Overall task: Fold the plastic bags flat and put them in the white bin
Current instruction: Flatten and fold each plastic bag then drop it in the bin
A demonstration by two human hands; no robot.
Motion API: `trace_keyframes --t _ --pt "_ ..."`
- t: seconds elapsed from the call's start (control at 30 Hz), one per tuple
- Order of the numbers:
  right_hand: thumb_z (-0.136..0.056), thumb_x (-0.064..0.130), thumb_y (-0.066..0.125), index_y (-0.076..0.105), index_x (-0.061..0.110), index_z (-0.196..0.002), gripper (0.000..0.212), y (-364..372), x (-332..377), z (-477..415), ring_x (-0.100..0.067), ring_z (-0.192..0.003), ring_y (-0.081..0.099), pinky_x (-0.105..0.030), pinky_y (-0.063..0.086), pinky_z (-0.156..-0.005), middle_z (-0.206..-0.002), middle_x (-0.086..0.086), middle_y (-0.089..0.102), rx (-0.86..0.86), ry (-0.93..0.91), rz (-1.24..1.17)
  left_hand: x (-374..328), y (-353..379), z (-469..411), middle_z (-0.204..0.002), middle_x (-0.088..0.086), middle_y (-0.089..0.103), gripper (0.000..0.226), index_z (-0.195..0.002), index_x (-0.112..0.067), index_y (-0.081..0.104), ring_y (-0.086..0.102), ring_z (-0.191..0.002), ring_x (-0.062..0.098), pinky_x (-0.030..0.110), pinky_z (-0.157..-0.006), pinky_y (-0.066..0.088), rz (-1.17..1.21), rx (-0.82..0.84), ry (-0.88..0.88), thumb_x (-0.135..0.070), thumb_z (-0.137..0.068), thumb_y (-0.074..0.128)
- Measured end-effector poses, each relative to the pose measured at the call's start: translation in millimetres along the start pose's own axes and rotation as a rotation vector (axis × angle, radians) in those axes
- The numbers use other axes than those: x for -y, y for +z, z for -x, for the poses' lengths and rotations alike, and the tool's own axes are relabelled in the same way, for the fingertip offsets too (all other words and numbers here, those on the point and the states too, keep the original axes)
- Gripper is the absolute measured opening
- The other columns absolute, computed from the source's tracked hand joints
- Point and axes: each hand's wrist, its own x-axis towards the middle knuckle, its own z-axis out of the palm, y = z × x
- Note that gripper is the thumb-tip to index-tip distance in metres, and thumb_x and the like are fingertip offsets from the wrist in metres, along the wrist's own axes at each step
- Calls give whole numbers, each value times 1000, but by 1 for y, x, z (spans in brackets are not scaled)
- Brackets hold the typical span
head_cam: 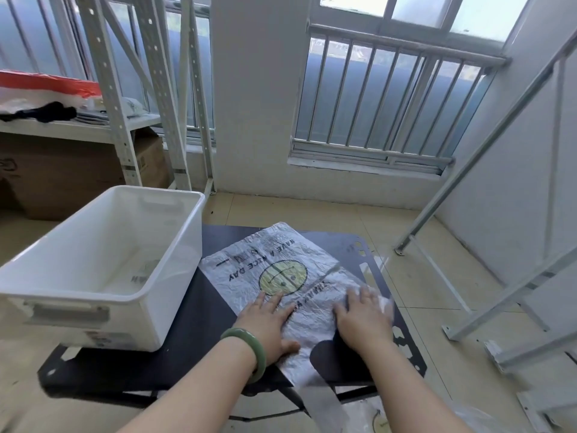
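Nearest: two bare forearms, green bangle [260, 351] on the left wrist.

Left grip [268, 320]: released, fingers straight, palm down on the plastic bag [282, 276] at its lower-left part. Grasping nothing.

Right grip [362, 317]: likewise released, fingers spread and laid flat on the bag's right side; fingertips slightly blurred.

Plastic bag: white, crinkled, printed with a yellow smiley face and "HAVE A NICE DAY". Spread on the black desk [193, 339], just beside the white bin [168, 292], to its right. One handle strap [321, 407] hanging over the near desk edge. Right portion seemingly doubled over the body; hard to tell through the thin film.

White bin: on the desk's left part, open-topped. On its floor a flat printed sheet [140, 273], probably a folded bag already stowed.

On the tiled floor [406, 276] by the desk: further bag [377, 423], smiley print partly in view.

Beyond: metal shelving [121, 98], cardboard boxes [62, 176], barred window [390, 98].

Step in hand, as judged: smoothing and flattening, fold early or half made, not yet a compact packet.

Next move, likely requirements: hanging handle drawn up onto the body; a further fold across with one palm pinning the crease; trapped air pressed out; packet then lifted left into the bin without the slippery film springing open.
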Motion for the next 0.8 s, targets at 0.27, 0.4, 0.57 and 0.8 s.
trace_keyframes --t 0.27,0.4,0.57,0.8 --pt "-98 28 34 30 20 -148 50 -13 -14 -1 -22 -146 14 -41 11 -117 -155 2 28 -359 -19 -89 9 -1 -4 -158 -4 -15 76 -149 -36 -2 -10 -145 27 45 -118 0 46 -13 -73 -64 -90 36" --pt "-100 29 33 18 18 -151 55 -23 5 10 -19 -148 0 -39 6 -120 -160 -2 8 -248 -166 -134 9 0 -5 -157 -1 -16 75 -149 -37 -5 -11 -145 26 44 -118 -2 97 -53 -118 -63 -90 35" --pt "-98 52 16 -9 15 -151 69 1 48 46 -18 -144 -19 -38 -10 -116 -156 0 -19 52 -432 82 6 5 -9 -158 5 -15 61 -150 -31 -3 -10 -146 24 41 -118 -4 114 -116 -115 -49 -99 25" --pt "-97 56 17 -3 16 -152 71 18 41 45 -13 -145 -15 -37 -11 -117 -159 2 -12 130 -408 127 8 5 -7 -157 5 -17 59 -150 -31 -5 -11 -145 24 41 -118 -4 77 -96 -103 -40 -101 26"
